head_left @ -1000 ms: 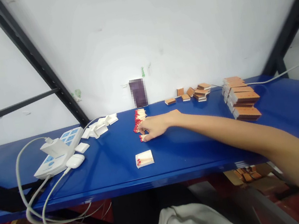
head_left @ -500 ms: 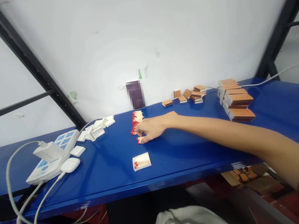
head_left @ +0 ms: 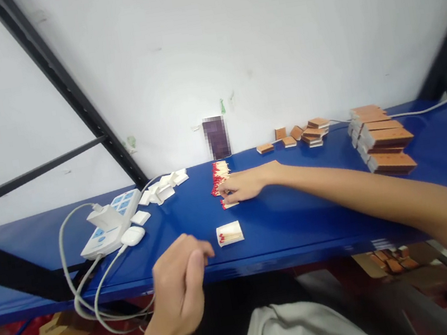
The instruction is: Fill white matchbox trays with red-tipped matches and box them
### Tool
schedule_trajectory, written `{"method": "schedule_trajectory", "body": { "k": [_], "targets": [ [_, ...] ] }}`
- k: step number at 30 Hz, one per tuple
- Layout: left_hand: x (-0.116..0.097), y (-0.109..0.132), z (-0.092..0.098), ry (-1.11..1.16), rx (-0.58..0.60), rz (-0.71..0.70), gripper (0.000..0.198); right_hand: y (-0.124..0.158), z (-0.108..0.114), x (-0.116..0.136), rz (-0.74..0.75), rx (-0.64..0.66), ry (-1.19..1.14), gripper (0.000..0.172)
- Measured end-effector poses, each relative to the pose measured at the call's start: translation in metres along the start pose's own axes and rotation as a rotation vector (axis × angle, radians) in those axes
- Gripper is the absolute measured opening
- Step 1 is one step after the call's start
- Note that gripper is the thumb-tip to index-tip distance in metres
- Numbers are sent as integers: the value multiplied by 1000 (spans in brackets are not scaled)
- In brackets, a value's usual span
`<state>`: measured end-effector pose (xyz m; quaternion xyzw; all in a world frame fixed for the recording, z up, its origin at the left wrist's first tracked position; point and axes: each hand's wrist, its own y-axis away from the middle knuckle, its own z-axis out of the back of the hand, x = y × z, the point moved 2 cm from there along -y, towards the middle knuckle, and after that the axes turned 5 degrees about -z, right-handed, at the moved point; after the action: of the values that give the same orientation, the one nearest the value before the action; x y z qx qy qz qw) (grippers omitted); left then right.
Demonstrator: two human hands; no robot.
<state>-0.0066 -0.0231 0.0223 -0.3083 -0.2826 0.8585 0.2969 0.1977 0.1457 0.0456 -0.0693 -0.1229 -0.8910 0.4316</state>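
My right hand [head_left: 243, 184] reaches far across the blue table [head_left: 299, 217] and pinches a small bunch of red-tipped matches [head_left: 229, 204] at the near end of a heap of matches [head_left: 219, 172]. An open white tray of matches [head_left: 229, 234] lies nearer the front edge. My left hand [head_left: 181, 290] hangs in the air before the table's front edge, left of that tray, fingers loosely curled with nothing in them.
Empty white trays [head_left: 162, 184] lie at the back left beside a white power strip [head_left: 109, 226] with plugs and cables [head_left: 86, 291]. Brown matchbox sleeves [head_left: 311, 132] and a stack of brown boxes [head_left: 382, 139] stand at the right. Black frame bars [head_left: 68, 96] cross the wall.
My left hand has come up into view near the table's front edge. The right hand stays at the match heap; the camera has shifted a little.
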Motion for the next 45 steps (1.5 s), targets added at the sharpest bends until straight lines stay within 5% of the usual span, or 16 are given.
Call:
{"method": "schedule_trajectory", "body": {
  "k": [4, 8, 35, 45],
  "targets": [
    [23, -10, -16, 0, 137, 59, 31, 1, 0, 4, -8, 25, -23, 21],
    [32, -14, -22, 20, 139, 140, 24, 2, -1, 3, -45, 33, -26, 20],
    [30, -10, -27, -158, 360, 212, 33, 0, -8, 1, -80, 27, -76, 27],
    [19, -11, -30, -312, 420, 133, 43, -3, -6, -4, -69, 32, -68, 31]
  ]
}}
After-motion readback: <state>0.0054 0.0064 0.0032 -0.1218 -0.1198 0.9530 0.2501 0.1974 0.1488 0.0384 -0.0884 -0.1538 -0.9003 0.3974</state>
